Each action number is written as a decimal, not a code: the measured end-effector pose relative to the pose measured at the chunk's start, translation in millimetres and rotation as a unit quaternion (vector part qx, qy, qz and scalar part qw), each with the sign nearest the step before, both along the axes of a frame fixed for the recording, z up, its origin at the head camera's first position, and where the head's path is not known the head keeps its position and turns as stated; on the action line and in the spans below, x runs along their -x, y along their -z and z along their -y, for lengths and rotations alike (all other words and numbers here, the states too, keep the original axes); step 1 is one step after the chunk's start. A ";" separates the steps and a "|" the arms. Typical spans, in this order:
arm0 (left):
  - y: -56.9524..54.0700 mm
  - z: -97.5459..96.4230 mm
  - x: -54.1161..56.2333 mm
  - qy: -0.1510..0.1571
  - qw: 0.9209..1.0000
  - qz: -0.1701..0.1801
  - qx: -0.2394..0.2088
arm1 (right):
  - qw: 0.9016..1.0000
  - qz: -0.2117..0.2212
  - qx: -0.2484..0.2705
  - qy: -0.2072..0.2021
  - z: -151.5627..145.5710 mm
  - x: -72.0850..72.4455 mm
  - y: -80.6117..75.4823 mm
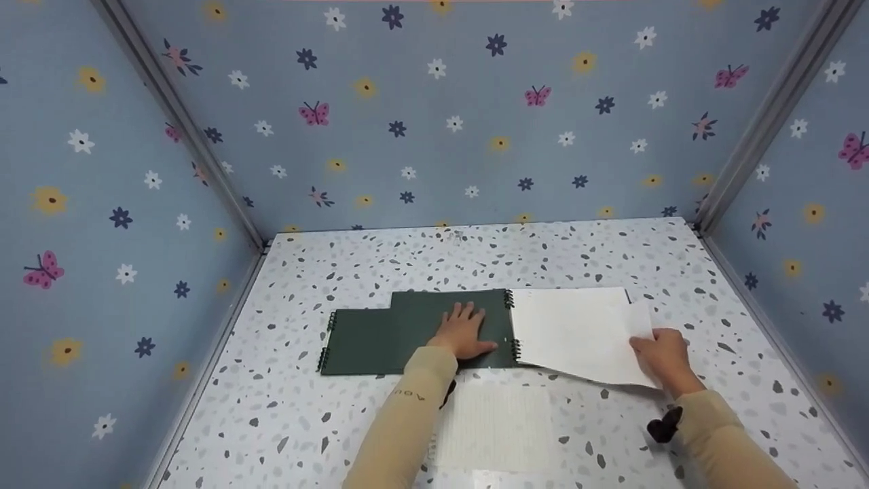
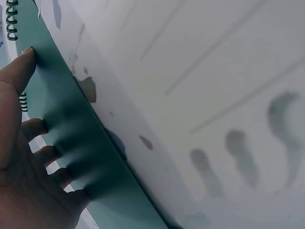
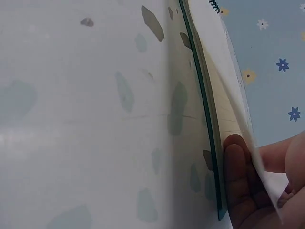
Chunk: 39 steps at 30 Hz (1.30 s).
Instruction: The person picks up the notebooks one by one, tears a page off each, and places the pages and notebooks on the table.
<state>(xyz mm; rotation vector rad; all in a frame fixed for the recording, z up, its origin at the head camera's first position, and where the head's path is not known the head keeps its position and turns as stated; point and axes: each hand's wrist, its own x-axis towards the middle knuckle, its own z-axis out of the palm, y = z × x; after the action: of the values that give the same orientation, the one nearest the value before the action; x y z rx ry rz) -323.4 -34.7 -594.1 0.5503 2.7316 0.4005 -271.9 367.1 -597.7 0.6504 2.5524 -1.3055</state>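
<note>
A spiral-bound notebook lies open on the table, its dark green cover [image 1: 434,319] turned to the left and a white page [image 1: 570,326] on the right. My left hand [image 1: 461,333] rests on the green cover with fingers spread, close to the rings. At the page's right edge my right hand [image 1: 665,356] pinches the paper between thumb and fingers. That page is lifted and bowed, with lined paper [image 3: 226,117] showing beneath it in the right wrist view. Another dark green spiral notebook [image 1: 356,343] lies at the left, overlapped by the open one.
A pale lined sheet [image 1: 502,428] lies in front of the open notebook, partly behind the left sleeve [image 1: 400,421]. The speckled white table [image 1: 305,272] is bounded by blue flowered panels [image 1: 421,136] at the back and both sides.
</note>
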 end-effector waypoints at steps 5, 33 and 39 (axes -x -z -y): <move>-0.5 0.9 -0.6 -0.004 1.000 0.006 -0.005 | 1.000 -0.009 -0.008 0.016 2.1 -1.9 1.4; 2.7 0.0 -1.2 -0.006 1.000 0.009 -0.016 | 0.999 -0.016 -0.026 -0.009 -12.6 -13.7 2.9; -4.6 4.4 -4.1 -0.008 1.000 0.020 -0.021 | 0.997 -0.032 -0.064 0.009 -32.8 -23.6 2.2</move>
<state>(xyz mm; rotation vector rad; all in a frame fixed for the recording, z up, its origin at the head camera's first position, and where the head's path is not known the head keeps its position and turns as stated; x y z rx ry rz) -319.2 -39.1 -589.5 0.5258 2.6965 0.4679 -248.3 400.0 -599.9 0.6669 2.7055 -1.1946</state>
